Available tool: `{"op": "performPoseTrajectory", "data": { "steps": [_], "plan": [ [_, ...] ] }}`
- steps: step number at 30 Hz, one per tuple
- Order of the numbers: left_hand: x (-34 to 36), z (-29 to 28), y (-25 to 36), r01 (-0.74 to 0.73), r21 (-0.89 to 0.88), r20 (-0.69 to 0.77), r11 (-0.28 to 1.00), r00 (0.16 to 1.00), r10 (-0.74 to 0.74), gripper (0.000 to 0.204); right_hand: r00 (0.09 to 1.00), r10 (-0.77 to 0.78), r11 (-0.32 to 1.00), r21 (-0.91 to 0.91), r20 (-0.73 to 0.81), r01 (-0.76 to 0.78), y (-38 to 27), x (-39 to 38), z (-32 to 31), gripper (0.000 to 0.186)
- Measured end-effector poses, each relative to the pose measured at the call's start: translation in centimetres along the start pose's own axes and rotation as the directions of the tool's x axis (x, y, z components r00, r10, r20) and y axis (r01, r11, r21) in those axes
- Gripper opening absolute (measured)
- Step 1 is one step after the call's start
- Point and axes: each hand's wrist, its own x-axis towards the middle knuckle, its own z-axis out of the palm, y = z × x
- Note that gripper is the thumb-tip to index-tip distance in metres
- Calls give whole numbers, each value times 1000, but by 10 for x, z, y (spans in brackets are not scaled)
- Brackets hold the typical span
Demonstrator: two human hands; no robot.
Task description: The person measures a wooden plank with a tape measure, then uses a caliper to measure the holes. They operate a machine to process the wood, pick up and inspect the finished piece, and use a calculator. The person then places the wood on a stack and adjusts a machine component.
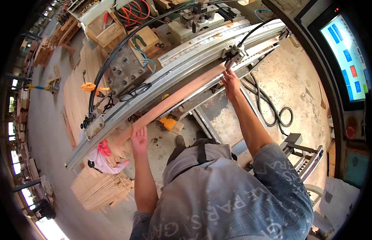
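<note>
A long reddish-brown wooden board (178,99) lies slantwise along a pale metal rail (194,66), from lower left to upper right. My left hand (139,140) holds the board near its lower left end, palm turned up and fingers against the underside. At the upper right end, my right hand (231,83) grips the board's near edge with bent fingers, partly hidden from view. Just above these fingers stands a metal clamp head (235,54) with a black hose. Below the board sits a yellow-orange part (170,124).
A lit touch screen (347,60) stands on the right. Black hoses (270,108) coil on the floor. At lower left, a co-worker's pale pink sleeve (112,167) shows beside stacked wood strips (100,188). A bolted metal block (128,66) and wooden boxes (110,34) lie beyond the rail.
</note>
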Motion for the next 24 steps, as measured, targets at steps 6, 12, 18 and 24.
{"op": "performPoseTrajectory", "data": {
  "steps": [6,12,18,24],
  "plan": [
    [4,-21,32,50,71,-40,996,998,-47,41,1000,7,1000,-9,13,-7,15,17,3,39],
    [-1,-4,42,-51,159,-116,986,991,70,42,1000,-7,998,59,-13,7,17,14,12,51],
    [4,-8,41,-76,202,-98,976,990,98,40,999,21,999,-43,50,-18,12,10,8,62],
    [11,-21,51,-55,173,-115,983,990,76,40,999,-14,999,-33,34,15,14,10,4,56]
  ]
}}
